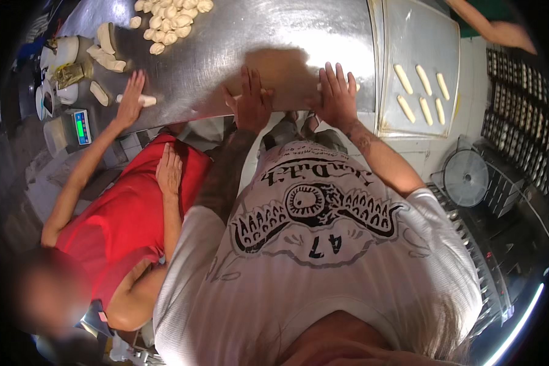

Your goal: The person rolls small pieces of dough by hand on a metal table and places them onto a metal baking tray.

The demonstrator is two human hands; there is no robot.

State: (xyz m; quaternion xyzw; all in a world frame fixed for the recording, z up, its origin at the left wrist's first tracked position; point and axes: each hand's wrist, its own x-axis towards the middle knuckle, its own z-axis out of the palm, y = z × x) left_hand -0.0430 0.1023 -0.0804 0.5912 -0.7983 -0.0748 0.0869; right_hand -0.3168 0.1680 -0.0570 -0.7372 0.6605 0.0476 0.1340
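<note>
My left hand (251, 105) lies with fingers stretched on the near edge of the steel table (207, 73); a bit of pale dough (267, 92) shows beside its fingers. To its right, my right hand (337, 97) is flat too, fingers extended, over another piece of dough (355, 87) whose end sticks out at the side. How much dough lies beneath each palm is hidden. On the far part of the table is a heap of small dough balls (171, 21). Several dough sticks (424, 79) rest in two rows on a metal baking tray (390, 36) at the right.
At my left a person in red (134, 201) has one hand (130, 105) on a dough piece (145, 100). Larger dough lumps (107, 56) and a scale (79, 127) are near them. Another person's arm (494, 27) reaches in at far right, above dark racks (518, 91) and a fan (465, 174).
</note>
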